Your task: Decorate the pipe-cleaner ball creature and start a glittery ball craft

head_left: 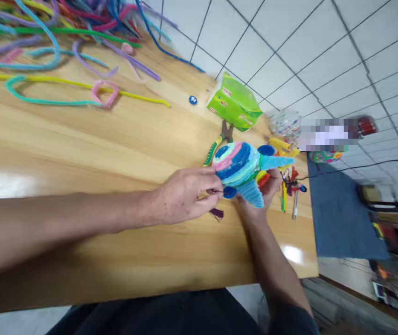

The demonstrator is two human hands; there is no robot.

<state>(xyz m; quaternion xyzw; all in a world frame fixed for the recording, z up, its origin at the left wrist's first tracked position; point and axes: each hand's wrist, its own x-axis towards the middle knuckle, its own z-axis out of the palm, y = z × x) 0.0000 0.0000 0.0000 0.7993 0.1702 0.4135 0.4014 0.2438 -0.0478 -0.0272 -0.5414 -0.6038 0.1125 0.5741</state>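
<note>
Fuzzy, rounded pipe-cleaner figure, striped blue, pink and mint, pale-blue points jutting out, right hand clasping it, left hand curled against it, grip unclear

Left hand pinching, arm outstretched; right hand gripping (fingers partly hidden).

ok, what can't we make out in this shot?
All in the head view:
- Right hand: most fingers hidden behind the striped craft piece.
- Left hand: whatever is between its fingertips, too small and blurred.
- Pliers: handle ends, hidden behind the craft piece and left hand.
- Fuzzy stems: cut off by top and left edges.
- Green packet: print too blurred.
</note>
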